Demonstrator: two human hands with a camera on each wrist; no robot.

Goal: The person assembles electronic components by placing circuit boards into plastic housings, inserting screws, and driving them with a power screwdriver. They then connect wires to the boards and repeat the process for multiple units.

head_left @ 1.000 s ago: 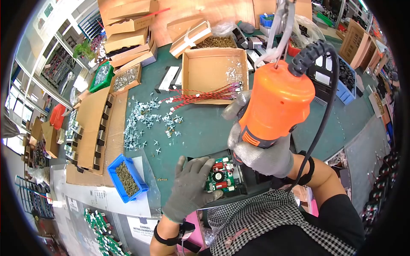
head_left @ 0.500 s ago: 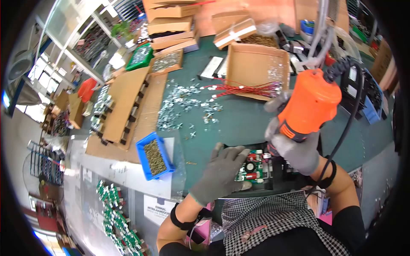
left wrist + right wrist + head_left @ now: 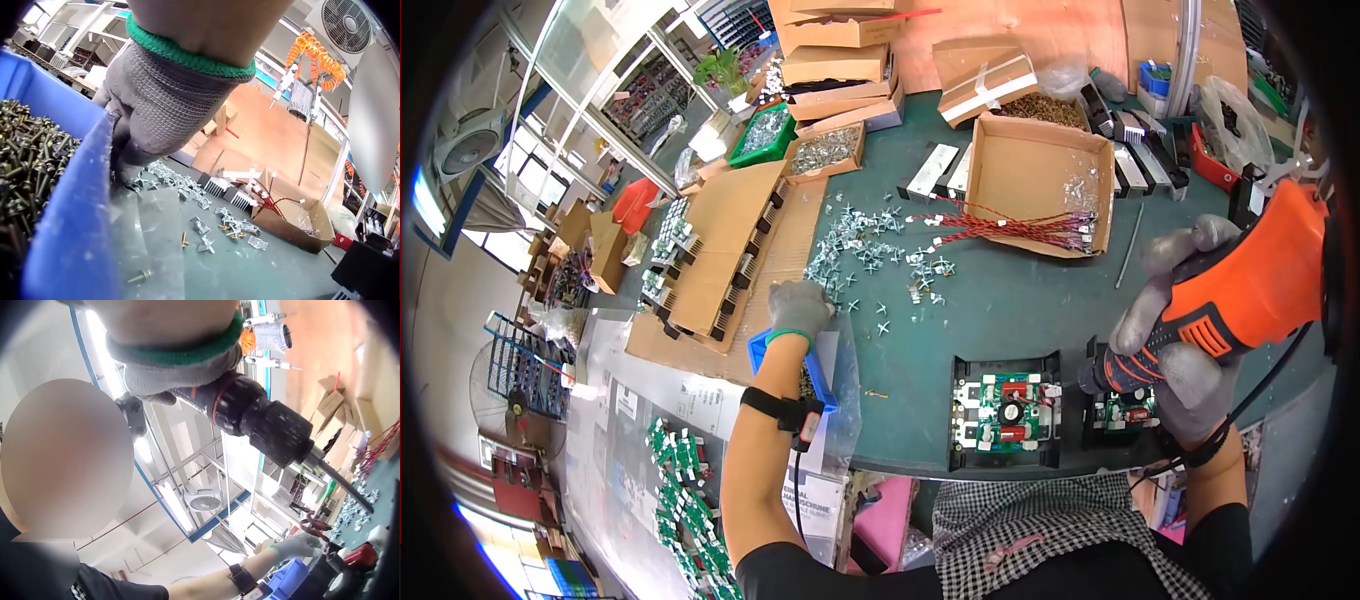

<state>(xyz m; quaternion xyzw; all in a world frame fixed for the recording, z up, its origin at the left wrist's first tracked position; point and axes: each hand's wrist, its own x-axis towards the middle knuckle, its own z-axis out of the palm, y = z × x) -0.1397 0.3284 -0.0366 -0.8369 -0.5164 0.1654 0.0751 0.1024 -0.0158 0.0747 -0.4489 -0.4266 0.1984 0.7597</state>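
Note:
The right hand (image 3: pixel 1195 385) grips an orange and black power screwdriver (image 3: pixel 1260 275), held tilted with its nose low over the space between two black housings; the right wrist view shows its black chuck (image 3: pixel 281 428) and long bit (image 3: pixel 344 481). Green circuit boards with red parts lie in the left housing (image 3: pixel 1050 440) and the right one. Gloved and bent downward, the left hand (image 3: pixel 800 308) is beside the blue bin (image 3: pixel 820 385), at the silvery metal clips (image 3: pixel 835 255). In the left wrist view its fingers (image 3: pixel 128 159) reach down at the clips; their tips are partly hidden.
A cardboard tray (image 3: pixel 1040 165) with red wires lies at the back. Flat cardboard (image 3: pixel 725 245) with heat sinks stands at left, a green bin (image 3: pixel 763 135) behind. A loose metal rod (image 3: pixel 1130 245) lies at right. Screws fill the blue bin (image 3: pixel 75 212).
The left hand has left the circuit board and moved left to the clips beside the blue bin. The screwdriver has moved right and tilted, exposing the left housing. The head view has shifted.

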